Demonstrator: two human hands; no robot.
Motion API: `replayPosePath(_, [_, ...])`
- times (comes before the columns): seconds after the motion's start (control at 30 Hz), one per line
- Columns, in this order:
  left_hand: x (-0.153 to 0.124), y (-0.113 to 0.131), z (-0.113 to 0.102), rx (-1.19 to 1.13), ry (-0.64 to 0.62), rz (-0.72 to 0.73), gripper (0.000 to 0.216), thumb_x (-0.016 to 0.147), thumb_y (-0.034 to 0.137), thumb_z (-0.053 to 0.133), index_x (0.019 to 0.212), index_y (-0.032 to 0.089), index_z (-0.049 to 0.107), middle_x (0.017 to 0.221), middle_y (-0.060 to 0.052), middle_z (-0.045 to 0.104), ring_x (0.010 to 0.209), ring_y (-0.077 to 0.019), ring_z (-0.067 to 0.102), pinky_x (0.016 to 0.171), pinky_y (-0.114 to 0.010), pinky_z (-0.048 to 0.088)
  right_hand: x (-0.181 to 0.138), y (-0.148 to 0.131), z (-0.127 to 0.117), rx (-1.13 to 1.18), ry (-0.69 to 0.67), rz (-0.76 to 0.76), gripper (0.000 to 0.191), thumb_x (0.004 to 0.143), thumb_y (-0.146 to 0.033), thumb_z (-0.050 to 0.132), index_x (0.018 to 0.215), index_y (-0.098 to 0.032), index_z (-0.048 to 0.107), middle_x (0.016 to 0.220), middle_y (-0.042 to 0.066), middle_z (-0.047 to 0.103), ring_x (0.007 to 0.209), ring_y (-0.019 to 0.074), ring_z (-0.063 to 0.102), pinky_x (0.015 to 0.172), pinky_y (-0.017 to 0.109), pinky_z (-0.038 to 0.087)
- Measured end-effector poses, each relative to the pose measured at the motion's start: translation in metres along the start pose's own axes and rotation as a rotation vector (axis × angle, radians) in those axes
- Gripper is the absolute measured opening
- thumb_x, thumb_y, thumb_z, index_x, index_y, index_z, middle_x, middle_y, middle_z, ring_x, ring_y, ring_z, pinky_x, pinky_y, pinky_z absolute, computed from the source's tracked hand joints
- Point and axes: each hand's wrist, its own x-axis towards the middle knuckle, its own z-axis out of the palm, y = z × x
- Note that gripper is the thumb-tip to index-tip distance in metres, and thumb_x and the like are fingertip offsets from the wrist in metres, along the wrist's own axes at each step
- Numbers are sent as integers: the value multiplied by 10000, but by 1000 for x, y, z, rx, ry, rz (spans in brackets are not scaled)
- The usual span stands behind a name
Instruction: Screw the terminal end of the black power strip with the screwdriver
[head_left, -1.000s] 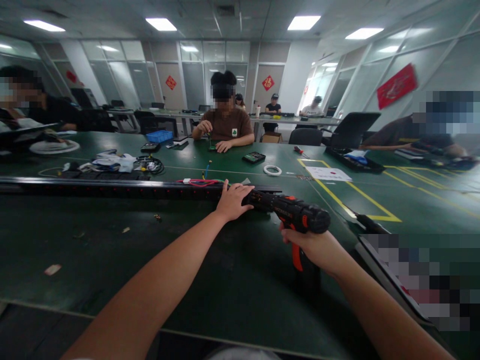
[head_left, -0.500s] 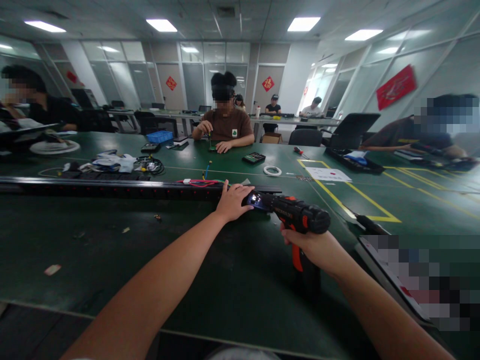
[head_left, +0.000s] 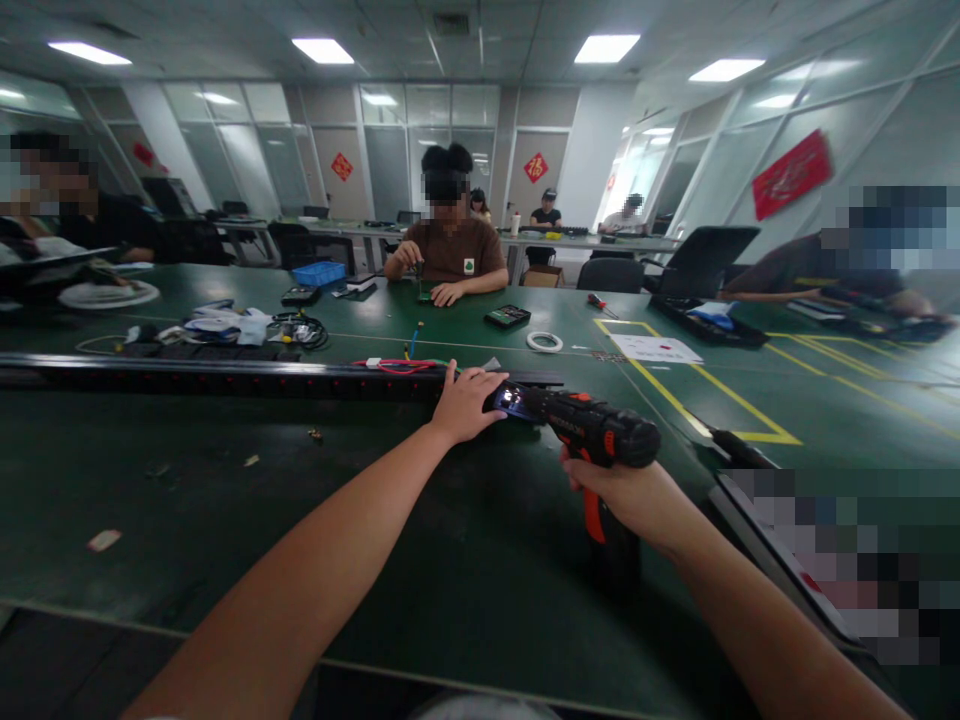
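A long black bar (head_left: 330, 383), perhaps a power strip housing, lies across the table from the left edge. My left hand (head_left: 466, 405) is closed over its right end, with the fingers laid across the top. My right hand (head_left: 626, 488) grips a black and orange cordless drill (head_left: 592, 425) by its handle, one finger at the trigger. The drill points left against the bar's end, and its lamp lights a patch there. Whatever bit or screw is at the tip cannot be made out. Red, green and blue wires (head_left: 405, 364) stick out behind the bar, near my left hand.
Behind the bar lie a cable bundle (head_left: 300, 330), a white tape-like ring (head_left: 544, 342) and a black case (head_left: 508, 316). To the right are a paper sheet (head_left: 660, 349) and yellow tape lines (head_left: 750, 437). A co-worker (head_left: 450, 250) sits opposite, handling a small board.
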Motion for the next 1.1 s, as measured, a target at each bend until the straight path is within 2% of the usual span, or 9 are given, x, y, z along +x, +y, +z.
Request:
replayPosePath(0.37, [0,0,0,-12,2,-2,652,931,493,694,1521,312,484,1495,-42,599,1415,-293,465,1274,-654,-31,0,3,-1,-25,-6,-30,126,863,-330,639,884,-217,688,738,8,657,710,206,635,728,338,521])
replayPosePath(0.53, [0,-1,0,-23,7,8,645,934,491,690,1517,305,488,1489,-48,604,1408,-292,469,1270,-663,-24,-1,3,-2,-44,18,-38,104,825,-306,672,881,-226,705,729,22,677,712,218,647,732,344,536])
replayPosePath(0.9, [1,-2,3,-10,11,5,641,938,517,675,1517,314,490,1487,-51,605,1407,-296,471,1271,-662,-17,-1,-2,2,33,23,16,149,808,-327,668,903,-215,695,731,5,676,704,204,657,717,335,534])
replayPosePath(1.1, [0,-2,2,-19,15,5,637,941,515,673,1515,307,492,1480,-54,611,1406,-286,469,1273,-648,-36,-2,3,3,80,50,32,188,792,-314,688,950,-214,707,877,41,739,745,215,682,742,354,548])
